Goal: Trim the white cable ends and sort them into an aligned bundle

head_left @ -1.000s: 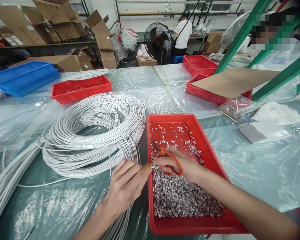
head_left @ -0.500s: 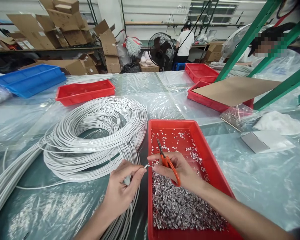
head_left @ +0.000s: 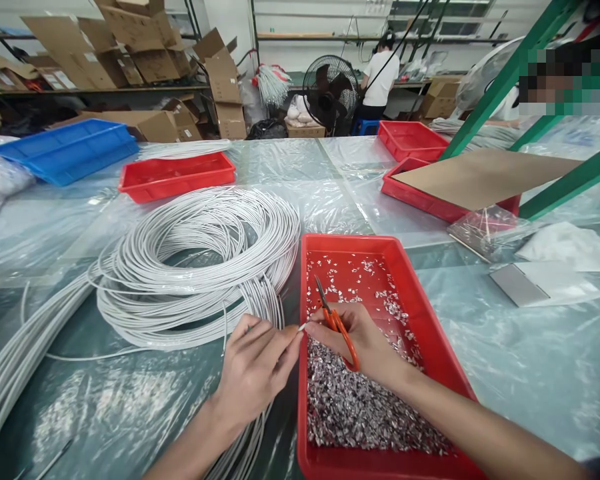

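Observation:
My left hand (head_left: 255, 367) is closed, pinching a thin white cable (head_left: 302, 327) close to its end. Orange-handled scissors (head_left: 341, 331) hang in my right hand (head_left: 373, 340), their dark blades pointing up and away from me. The thumb and forefinger of that hand meet at the cable's tip, just in front of the left fingertips. Both hands are over the left wall of a red tray (head_left: 433, 333), which holds a heap of small silvery scraps (head_left: 365, 407). Left of the tray lies a large coil of white cable (head_left: 200, 287), with strands running down behind my left hand.
Farther back on the plastic-covered table are a blue tray (head_left: 65, 150), another red tray (head_left: 180, 177) and a cardboard sheet (head_left: 485, 175) over a tray. Green frame bars (head_left: 510, 80) rise at right. A person (head_left: 380, 73) stands beyond, near a fan (head_left: 331, 93).
My hands have come closer together, and the right thumb and forefinger now meet at the cable's tip. The scissors stay in the right hand. The whole view has shifted slightly.

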`<act>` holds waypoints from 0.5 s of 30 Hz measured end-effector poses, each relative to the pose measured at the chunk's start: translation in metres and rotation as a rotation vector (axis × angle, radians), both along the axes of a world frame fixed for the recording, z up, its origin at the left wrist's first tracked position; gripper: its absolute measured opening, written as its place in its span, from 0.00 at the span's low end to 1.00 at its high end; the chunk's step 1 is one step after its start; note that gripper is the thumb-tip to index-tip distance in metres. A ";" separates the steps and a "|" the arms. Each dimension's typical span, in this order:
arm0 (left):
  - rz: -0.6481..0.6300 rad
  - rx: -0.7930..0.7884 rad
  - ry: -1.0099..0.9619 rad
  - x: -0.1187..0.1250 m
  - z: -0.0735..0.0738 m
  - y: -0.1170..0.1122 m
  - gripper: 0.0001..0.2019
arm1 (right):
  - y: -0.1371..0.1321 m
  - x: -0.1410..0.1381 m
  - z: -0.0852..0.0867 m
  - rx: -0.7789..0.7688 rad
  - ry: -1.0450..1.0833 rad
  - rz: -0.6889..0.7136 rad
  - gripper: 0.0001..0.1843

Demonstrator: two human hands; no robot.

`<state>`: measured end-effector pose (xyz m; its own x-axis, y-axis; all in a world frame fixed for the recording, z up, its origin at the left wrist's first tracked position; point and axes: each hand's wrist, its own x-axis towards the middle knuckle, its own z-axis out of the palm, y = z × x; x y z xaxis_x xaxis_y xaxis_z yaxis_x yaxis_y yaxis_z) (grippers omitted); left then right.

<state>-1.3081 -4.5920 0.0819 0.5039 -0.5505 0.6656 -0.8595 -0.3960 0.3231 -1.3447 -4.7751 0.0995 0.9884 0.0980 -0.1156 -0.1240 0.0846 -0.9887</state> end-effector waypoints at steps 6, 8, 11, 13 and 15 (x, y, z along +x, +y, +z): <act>0.014 0.099 -0.084 0.001 0.000 -0.001 0.05 | 0.004 -0.004 0.005 -0.030 0.009 -0.033 0.20; 0.025 0.047 0.044 0.003 -0.001 -0.001 0.05 | 0.003 -0.004 0.008 -0.075 -0.008 -0.055 0.21; 0.035 -0.057 0.273 0.005 -0.001 -0.001 0.05 | -0.003 0.000 0.010 -0.153 -0.034 -0.135 0.23; 0.038 -0.107 0.380 0.006 -0.001 0.000 0.07 | -0.008 0.004 0.009 -0.192 -0.048 -0.171 0.25; 0.044 -0.132 0.452 0.006 -0.001 0.000 0.09 | -0.012 0.008 0.007 -0.212 -0.061 -0.169 0.26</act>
<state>-1.3018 -4.5920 0.0811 0.7804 -0.4473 0.4370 -0.6042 -0.3593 0.7112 -1.3368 -4.7875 0.1064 0.9945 -0.0890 -0.0555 -0.0652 -0.1106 -0.9917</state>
